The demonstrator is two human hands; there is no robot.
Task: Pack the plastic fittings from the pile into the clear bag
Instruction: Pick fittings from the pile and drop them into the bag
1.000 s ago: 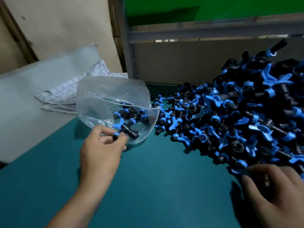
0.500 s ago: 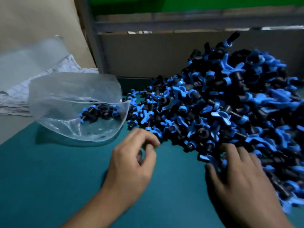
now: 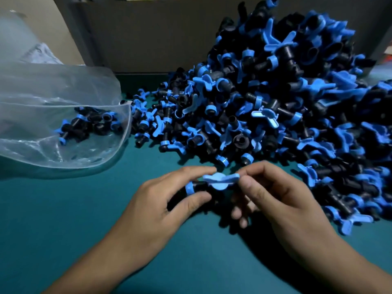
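Both hands meet low centre of frame over the green table [image 3: 63,219], sharing one fitting [image 3: 209,184]: black body, blue wing handle on top, blue collar at its left end. Left hand [image 3: 157,211] comes in from lower left, palm down, thumb and forefinger pinching the black barrel by the collar. Right hand [image 3: 282,206] comes in from lower right, thumb and forefinger pinching the right tip of the wing, other fingers curled under; whether they hide a second piece can't be told. Fitting looks like small rigid moulded plastic, probably light, hard and a bit slick; not fragile, so firm pinching should be fine. Best hold is likely the barrel or collar; the thin wing is handy for a fingertip grip but may pivot or flex. Pile [image 3: 275,107] fills the right and upper right, edge just beyond the fingertips, pieces tangled so wings may snag neighbours when lifting. Bag [image 3: 63,90] lies at left, mouth open toward the pile, a few fittings already inside, well apart from the hands. Bag film is soft and floppy, mouth may collapse. Most of the pile is yet to pack.
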